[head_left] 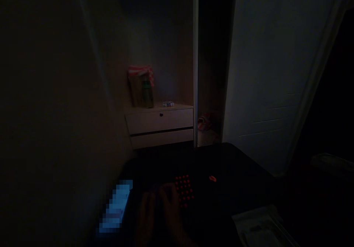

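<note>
Very dim light covers the scene. My left hand (147, 208) and my right hand (170, 201) are close together over the dark tabletop (221, 202), fingers bent inward. Between their fingertips is a small dark bluish-purple thing (156, 188); its kind is too dark to make out. Just right of my right hand, several small red round pieces (184, 188) lie in rows, partly hidden by that hand. Farther right is a small orange-red curled piece (212, 178).
A lit, pixelated screen (116, 207) lies at the left of the table. A pale flat packet (261, 226) rests at the front right. Behind are drawers (162, 122), a shelf with a green-capped bottle (147, 94), a red-and-white cloth (140, 70) and a light sliding door (265, 73).
</note>
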The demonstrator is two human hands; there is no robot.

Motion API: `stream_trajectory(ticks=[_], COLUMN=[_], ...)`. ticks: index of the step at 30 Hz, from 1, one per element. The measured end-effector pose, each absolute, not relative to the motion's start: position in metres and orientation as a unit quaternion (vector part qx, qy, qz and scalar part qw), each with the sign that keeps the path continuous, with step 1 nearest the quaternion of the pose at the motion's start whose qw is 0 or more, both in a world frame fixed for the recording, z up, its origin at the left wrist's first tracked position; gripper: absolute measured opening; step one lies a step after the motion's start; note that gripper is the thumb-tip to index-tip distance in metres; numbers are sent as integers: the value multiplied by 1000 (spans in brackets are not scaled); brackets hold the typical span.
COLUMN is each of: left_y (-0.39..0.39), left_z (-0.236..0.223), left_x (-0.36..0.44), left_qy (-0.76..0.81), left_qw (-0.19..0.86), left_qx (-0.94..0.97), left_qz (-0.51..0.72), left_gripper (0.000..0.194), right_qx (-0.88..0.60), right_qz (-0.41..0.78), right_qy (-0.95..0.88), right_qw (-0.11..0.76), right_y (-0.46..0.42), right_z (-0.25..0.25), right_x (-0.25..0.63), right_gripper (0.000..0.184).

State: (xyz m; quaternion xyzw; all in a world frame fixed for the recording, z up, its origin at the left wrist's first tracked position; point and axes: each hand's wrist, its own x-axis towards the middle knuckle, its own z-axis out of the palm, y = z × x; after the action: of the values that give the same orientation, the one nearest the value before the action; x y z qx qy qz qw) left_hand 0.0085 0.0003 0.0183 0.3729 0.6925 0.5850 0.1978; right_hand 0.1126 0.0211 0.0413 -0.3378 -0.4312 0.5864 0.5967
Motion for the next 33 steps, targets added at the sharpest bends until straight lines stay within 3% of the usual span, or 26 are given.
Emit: stream_trajectory(ticks=[8,17,25,33], left_y=[0,-1,-2,-2], left_z=[13,22,18,27], left_x=[12,14,13,17], left_qy=[726,715,709,706], left_qw=[168,188,242,225], left_qx=[355,383,395,396], left_qz=[564,554,533,542], left_gripper=[77,71,96,87], right_qx=[-305,-306,-324,-329], right_qz=[569,550,564,588], right_qy=[-488,-528,-514,-464], right_qw=[587,570,560,576], right_y=[23,25,21,29], right_z=[33,32,36,32], right_x=[111,114,109,108], right_gripper=[28,35,26,29])
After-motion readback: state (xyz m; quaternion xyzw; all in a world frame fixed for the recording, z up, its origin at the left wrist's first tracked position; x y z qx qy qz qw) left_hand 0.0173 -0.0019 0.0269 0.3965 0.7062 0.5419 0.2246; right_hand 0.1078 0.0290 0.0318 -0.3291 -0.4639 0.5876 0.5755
